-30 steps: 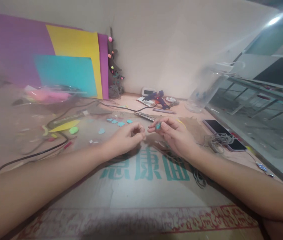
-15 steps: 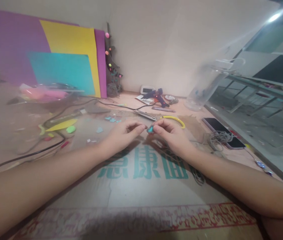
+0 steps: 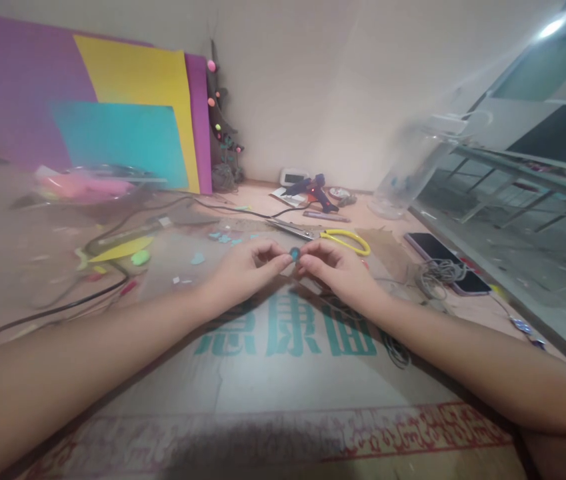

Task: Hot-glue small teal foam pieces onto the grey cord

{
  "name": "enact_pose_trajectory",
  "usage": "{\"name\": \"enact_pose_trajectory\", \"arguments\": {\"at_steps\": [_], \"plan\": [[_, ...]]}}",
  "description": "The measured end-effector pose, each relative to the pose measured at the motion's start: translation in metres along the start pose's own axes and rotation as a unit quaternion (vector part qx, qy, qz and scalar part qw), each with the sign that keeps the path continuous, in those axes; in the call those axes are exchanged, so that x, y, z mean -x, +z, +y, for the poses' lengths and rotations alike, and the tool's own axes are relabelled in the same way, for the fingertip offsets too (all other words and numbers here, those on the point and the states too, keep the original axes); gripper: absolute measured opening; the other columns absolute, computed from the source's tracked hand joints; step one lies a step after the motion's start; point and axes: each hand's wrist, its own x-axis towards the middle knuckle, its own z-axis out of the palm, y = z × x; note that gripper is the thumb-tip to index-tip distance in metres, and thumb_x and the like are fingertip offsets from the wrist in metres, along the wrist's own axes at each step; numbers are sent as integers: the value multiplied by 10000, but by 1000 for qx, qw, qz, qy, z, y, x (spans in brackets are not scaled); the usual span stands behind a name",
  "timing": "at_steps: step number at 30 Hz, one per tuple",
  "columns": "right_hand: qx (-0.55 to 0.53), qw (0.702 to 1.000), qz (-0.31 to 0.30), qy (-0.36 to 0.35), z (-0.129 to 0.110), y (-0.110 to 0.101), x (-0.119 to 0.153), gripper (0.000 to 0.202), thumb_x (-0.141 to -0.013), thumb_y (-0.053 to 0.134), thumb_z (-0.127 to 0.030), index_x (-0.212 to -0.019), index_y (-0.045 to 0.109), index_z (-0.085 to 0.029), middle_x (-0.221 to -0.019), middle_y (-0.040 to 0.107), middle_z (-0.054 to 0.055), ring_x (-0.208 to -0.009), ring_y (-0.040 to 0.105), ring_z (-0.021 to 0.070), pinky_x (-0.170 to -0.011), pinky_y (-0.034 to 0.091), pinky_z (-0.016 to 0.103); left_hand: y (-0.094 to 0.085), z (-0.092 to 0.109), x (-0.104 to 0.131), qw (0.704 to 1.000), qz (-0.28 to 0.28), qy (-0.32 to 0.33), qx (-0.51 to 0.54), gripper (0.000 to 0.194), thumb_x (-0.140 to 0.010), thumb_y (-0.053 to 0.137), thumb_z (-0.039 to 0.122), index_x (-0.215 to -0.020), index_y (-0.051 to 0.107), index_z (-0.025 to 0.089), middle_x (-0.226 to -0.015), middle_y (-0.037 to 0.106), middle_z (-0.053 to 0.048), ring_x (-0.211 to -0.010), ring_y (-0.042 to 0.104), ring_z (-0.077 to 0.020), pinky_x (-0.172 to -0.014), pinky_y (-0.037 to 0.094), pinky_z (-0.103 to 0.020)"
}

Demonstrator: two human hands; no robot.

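Observation:
A small round piece (image 3: 295, 254), blue in the middle with a dark rim, is held up between my two hands over the printed cardboard sheet (image 3: 257, 390). My left hand (image 3: 257, 263) pinches its left side with thumb and fingertips. From the other side my right hand (image 3: 331, 263) grips it with thumb and index finger. Thin grey cord (image 3: 397, 350) lies on the sheet by the right forearm. Just behind the hands rest yellow-handled scissors (image 3: 345, 240), and light blue scraps (image 3: 225, 238) are scattered to their left. What the piece is made of cannot be made out.
A glue gun (image 3: 315, 192) with a small red light stands near the wall, its black cable (image 3: 107, 287) running left. A phone (image 3: 445, 263) with coiled cord lies right, before a clear plastic jug (image 3: 403, 177). Coloured sheets (image 3: 133, 70) and a decorated branch (image 3: 223, 133) lean at the back.
The small piece has turned to show a round face and shifted slightly left. My left fingertips have closed onto it; the right hand has moved slightly left with it.

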Motion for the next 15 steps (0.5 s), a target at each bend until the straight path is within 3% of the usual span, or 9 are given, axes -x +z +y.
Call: {"name": "enact_pose_trajectory", "arguments": {"at_steps": [7,11,15], "plan": [[45,999,11,-1,3,0,0,233,-831,670,-413,-846,592,-194,-722,644,-11,-606,582,121,-547,448,252,2,0,0,1000,-4,-13,12,272,-885,571,417,-827,666,169,-815,679,-20,-771,597,-166,-714,437,-281],[85,996,-13,-22,-3,-4,-3,282,-901,586,-465,-839,611,-191,-726,650,4,-660,608,137,-621,490,273,3,-1,-1,1000,-8,-24,12,250,-865,571,396,-790,651,171,-761,653,-11,-722,574,-159,-677,418,-277],[181,981,14,-64,-17,-26,-11,283,-949,506,-449,-972,620,-192,-840,687,45,-751,651,173,-712,533,323,2,-3,-5,998,16,-41,39,263,-852,582,405,-740,620,170,-705,594,3,-670,516,-142,-658,395,-271]]}}
